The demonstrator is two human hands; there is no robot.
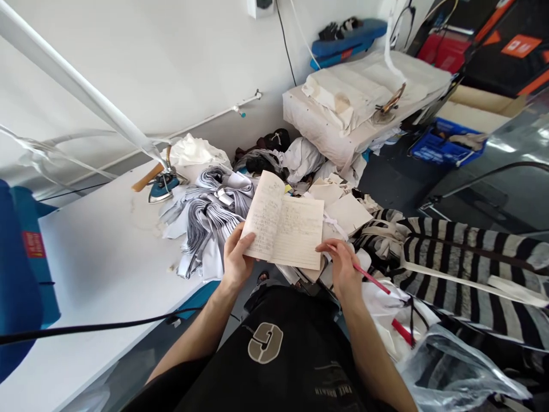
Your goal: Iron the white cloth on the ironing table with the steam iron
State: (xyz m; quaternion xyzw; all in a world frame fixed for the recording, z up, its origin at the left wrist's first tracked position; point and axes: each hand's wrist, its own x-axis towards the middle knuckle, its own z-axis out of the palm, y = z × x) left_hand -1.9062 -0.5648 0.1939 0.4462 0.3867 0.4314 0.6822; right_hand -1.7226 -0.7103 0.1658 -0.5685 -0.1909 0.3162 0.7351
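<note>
An open notebook point(298, 229) with handwriting on its lined pages is in front of my body. My left hand point(238, 257) grips its lower left edge, the thumb lying on the left page. In my right hand point(345, 269) is a red pen point(373, 279), slanting down to the right, and the fingertips are at the right page's edge. Left of the notebook, bundled strips of light grey fabric point(210, 217) lie on the white table point(107, 257). Loose pale paper or card pieces point(347, 213) are behind the notebook on the right.
An iron point(163, 186) with a wooden handle rests on the table. Farther back, another iron point(386, 114) stands on a cloth-covered pressing table point(313, 123). Striped fabric point(463, 252) and a clear plastic bag point(458, 366) lie to the right. A blue crate point(446, 146) sits on the floor.
</note>
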